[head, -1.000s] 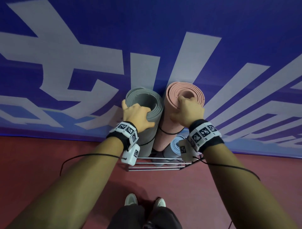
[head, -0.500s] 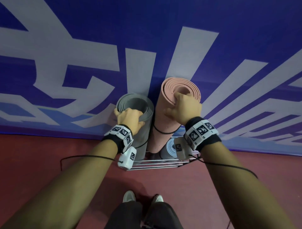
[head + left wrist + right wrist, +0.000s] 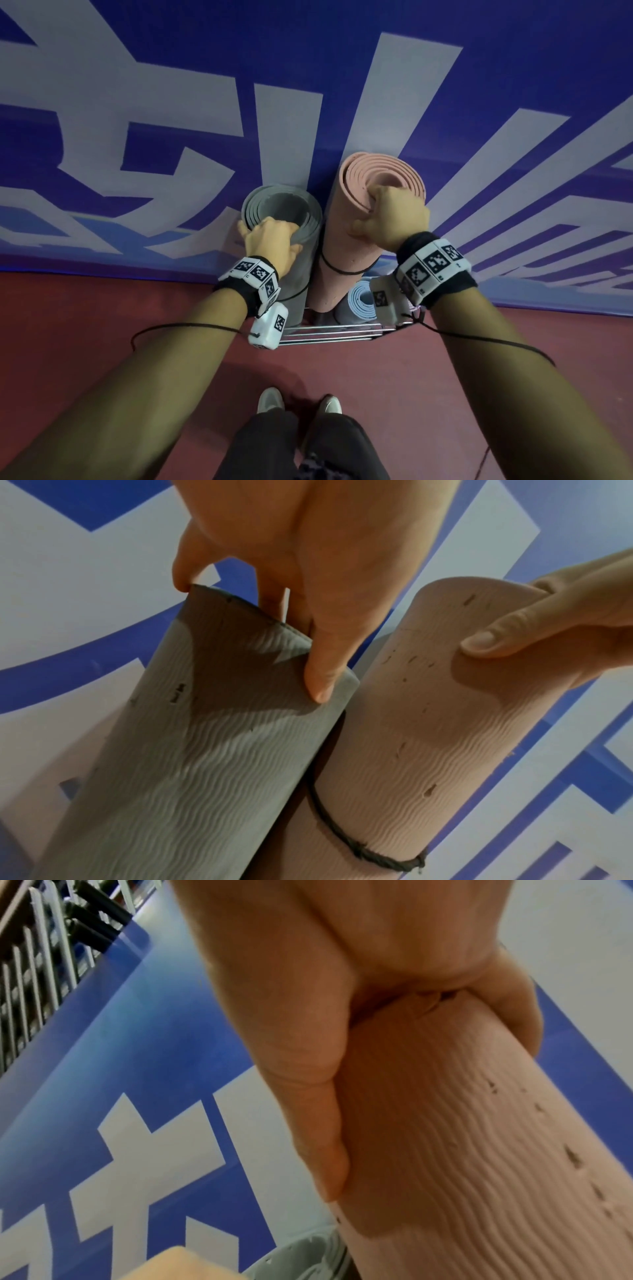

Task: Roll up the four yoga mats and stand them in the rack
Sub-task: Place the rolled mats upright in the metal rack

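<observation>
A blue-and-white banner wall [image 3: 171,102] closes off twelve o'clock; red floor [image 3: 85,325] lies open toward six. The wire rack [image 3: 329,334] is set against the wall. In it the pink mat [image 3: 346,253] and grey mat [image 3: 301,274] are stood touching, a lilac mat [image 3: 359,301] at four o'clock. The pink rim is gripped by the right hand [image 3: 394,219], the grey rim pinched by the left hand [image 3: 270,240].

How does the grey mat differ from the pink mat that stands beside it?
The grey mat is grey and its top sits lower; the pink mat is pink and reaches higher. The grey roll has a wide hollow core; the pink roll is wound tighter. The left hand grips the grey mat, the right hand the pink one. Both stand rolled in the rack.
</observation>
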